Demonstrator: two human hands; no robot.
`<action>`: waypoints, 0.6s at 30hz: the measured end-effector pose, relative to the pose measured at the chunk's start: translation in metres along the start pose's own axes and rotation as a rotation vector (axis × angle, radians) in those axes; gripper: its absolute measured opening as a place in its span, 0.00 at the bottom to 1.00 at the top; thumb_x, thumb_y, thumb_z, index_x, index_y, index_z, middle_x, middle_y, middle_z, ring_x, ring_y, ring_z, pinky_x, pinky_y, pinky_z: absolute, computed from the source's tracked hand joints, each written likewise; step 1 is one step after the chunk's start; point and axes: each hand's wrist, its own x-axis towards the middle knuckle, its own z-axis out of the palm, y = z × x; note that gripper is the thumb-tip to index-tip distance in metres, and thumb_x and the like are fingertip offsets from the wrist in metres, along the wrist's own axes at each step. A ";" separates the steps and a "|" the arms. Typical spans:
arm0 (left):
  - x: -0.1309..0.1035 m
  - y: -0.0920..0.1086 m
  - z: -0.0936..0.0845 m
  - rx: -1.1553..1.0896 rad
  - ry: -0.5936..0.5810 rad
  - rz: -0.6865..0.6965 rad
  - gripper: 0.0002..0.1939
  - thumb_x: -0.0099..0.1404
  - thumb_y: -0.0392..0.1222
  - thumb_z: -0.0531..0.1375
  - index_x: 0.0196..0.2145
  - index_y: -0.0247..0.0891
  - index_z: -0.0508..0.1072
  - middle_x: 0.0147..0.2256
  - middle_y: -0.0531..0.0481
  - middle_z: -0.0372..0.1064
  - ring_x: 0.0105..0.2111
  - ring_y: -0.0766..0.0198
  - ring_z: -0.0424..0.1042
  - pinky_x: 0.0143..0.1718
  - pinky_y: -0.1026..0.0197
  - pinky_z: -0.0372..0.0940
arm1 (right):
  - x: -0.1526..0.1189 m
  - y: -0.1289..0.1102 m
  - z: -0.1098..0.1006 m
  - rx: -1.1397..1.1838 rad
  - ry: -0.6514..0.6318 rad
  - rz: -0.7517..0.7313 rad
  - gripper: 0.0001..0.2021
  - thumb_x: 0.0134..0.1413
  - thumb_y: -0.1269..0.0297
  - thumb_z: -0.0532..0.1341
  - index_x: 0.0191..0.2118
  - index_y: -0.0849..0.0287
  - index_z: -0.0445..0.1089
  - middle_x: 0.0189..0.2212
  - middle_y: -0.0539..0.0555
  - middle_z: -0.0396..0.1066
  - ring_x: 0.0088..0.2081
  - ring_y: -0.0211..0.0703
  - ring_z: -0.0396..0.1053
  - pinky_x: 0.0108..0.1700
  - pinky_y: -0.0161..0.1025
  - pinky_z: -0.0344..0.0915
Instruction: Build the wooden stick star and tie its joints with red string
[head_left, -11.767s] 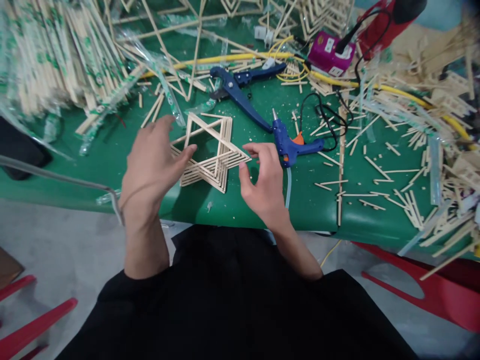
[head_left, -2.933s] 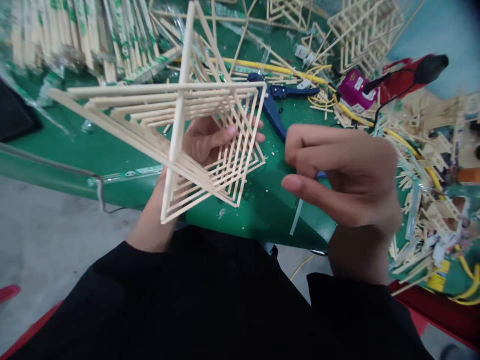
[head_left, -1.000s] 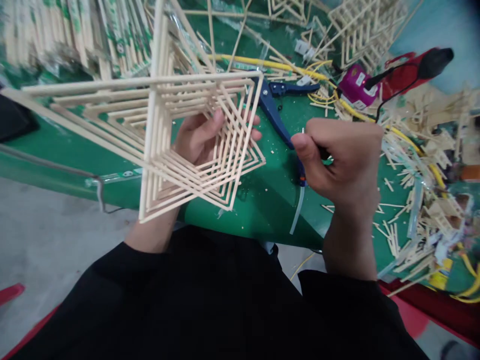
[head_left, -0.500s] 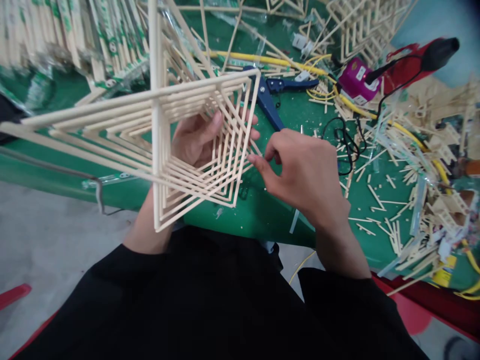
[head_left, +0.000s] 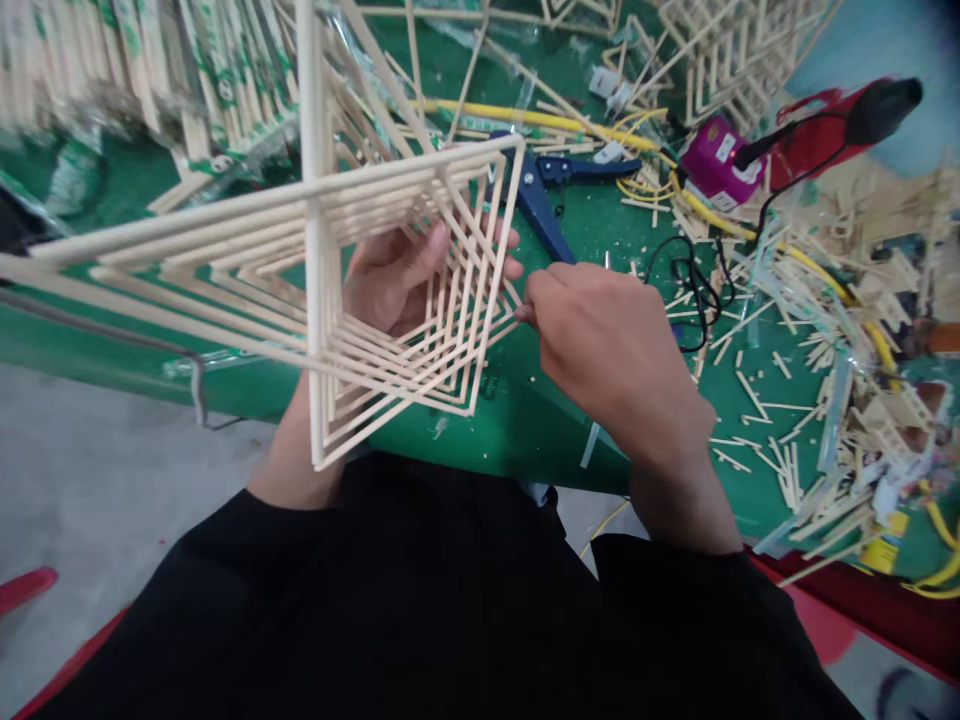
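Note:
A large openwork frame of pale wooden sticks [head_left: 315, 300], layered in star-like angles, is held up in front of me. My left hand [head_left: 394, 280] reaches behind and inside it, fingers wrapped round its sticks; the layers partly cover that hand. At the frame's right side, my right hand [head_left: 600, 340] pinches the end of a thin stick joint that juts out from the layers. Its fingertips are pressed together there. Just behind the frame's right corner lies a blue-handled cutter [head_left: 544, 205] on the green table.
Bundles of wrapped sticks [head_left: 135, 70] fill the back left of the green table [head_left: 480, 440]. A purple box [head_left: 720, 160], a red tool with a black tip [head_left: 825, 135], a yellow cable [head_left: 525, 117] and scattered stick offcuts [head_left: 780, 450] lie at the right.
The fingers of my right hand have curled tighter at the stick end, and the hand has turned slightly. My left hand and the frame have hardly moved.

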 end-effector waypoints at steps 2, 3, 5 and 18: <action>0.000 0.000 0.006 -0.002 0.005 0.028 0.12 0.74 0.32 0.52 0.45 0.24 0.74 0.43 0.37 0.78 0.42 0.47 0.82 0.48 0.36 0.77 | -0.003 0.003 0.000 0.009 0.026 -0.022 0.12 0.63 0.78 0.52 0.40 0.62 0.73 0.36 0.60 0.77 0.37 0.47 0.72 0.32 0.39 0.55; 0.000 0.001 0.009 -0.002 0.011 0.043 0.13 0.75 0.32 0.50 0.44 0.23 0.74 0.44 0.35 0.77 0.41 0.48 0.82 0.46 0.38 0.78 | -0.004 0.005 0.001 0.016 0.046 -0.034 0.12 0.64 0.77 0.52 0.40 0.61 0.73 0.37 0.59 0.76 0.37 0.47 0.72 0.32 0.39 0.56; -0.001 0.001 0.014 0.000 0.026 0.067 0.15 0.75 0.33 0.49 0.43 0.23 0.74 0.44 0.34 0.77 0.40 0.48 0.82 0.42 0.42 0.79 | -0.005 0.009 0.004 0.027 0.081 -0.044 0.12 0.65 0.75 0.52 0.39 0.60 0.72 0.37 0.58 0.76 0.38 0.46 0.72 0.33 0.40 0.56; 0.001 0.008 0.018 0.011 0.111 0.004 0.22 0.76 0.31 0.42 0.41 0.18 0.74 0.39 0.36 0.77 0.34 0.51 0.82 0.46 0.34 0.77 | -0.006 0.032 0.013 0.242 0.435 0.067 0.08 0.63 0.71 0.55 0.32 0.56 0.66 0.31 0.55 0.72 0.34 0.45 0.70 0.38 0.42 0.62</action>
